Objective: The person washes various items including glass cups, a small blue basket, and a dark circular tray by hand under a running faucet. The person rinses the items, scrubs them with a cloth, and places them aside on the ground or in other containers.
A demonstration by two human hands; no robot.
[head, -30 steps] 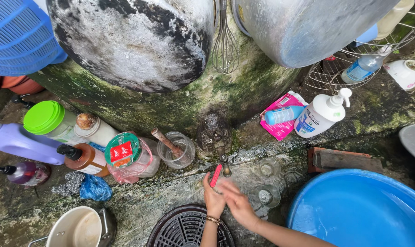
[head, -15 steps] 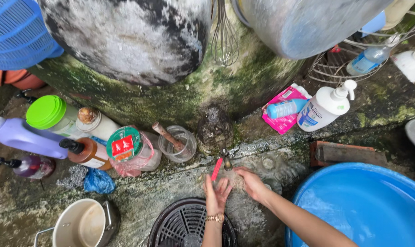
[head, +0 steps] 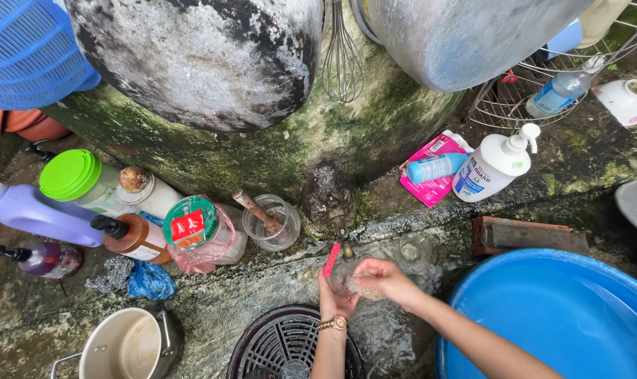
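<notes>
Everything is placed from the brass tap (head: 344, 242) with its red handle, low on the mossy wall. Above it hang two big metal pots: a sooty one (head: 199, 60) up to the left and a grey one (head: 466, 35) up to the right, with one wire whisk (head: 343, 52) between them. Lower right of the tap sits a large blue basin (head: 564, 316); far upper left, a blue plastic basket (head: 24, 49).

Right of the tap stands one white pump bottle (head: 494, 165) with a blue-and-green label, and beside it a pink flat packet (head: 434, 172) with a pale blue tube lying on it. Left of the tap stand a clear jar with a red-and-green lid (head: 192, 224), a brown bottle (head: 129, 235), a green-lidded jar (head: 76, 179) and a lilac jug (head: 34, 214).

Just under the tap, the left hand (head: 336, 298) is cupped around a small clear glass (head: 343, 275), holding it, and the right hand (head: 385, 277) has its fingers curled on the glass rim. Below them lies a round black drain grate (head: 283, 347).
</notes>
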